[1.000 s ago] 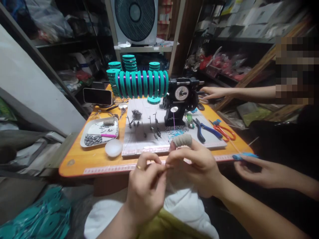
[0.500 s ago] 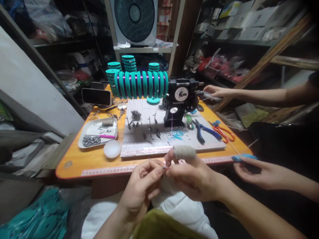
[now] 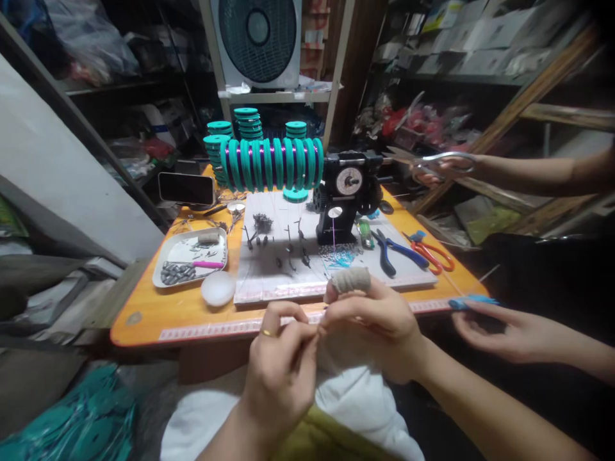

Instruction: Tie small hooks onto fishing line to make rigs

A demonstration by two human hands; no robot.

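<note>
Just in front of the table's near edge, my left hand point(image 3: 283, 358) and my right hand point(image 3: 379, 326) meet with their fingertips pinched together. What lies between the fingertips is too small to make out. Grey tape point(image 3: 352, 280) wraps a finger of my right hand. A ring point(image 3: 270, 333) sits on a finger of my left hand. Beyond my hands stands a black winding machine point(image 3: 350, 182), carrying a row of teal spools point(image 3: 273, 164) wound with purple line. A purple line point(image 3: 333, 234) hangs down from the machine toward my hands.
A co-worker's hand point(image 3: 435, 169) grips scissors point(image 3: 446, 161) at right; their other hand point(image 3: 504, 333) holds a blue bundle point(image 3: 473, 301) by the table edge. Blue pliers point(image 3: 387, 253), orange-handled pliers point(image 3: 432, 253), a white tray point(image 3: 158, 282) and a round white container point(image 3: 218, 289) lie on the table.
My left hand has rotated so its back and ring show, still pinching at my right fingertips. The co-worker's scissors have lifted and swung up beside the machine.
</note>
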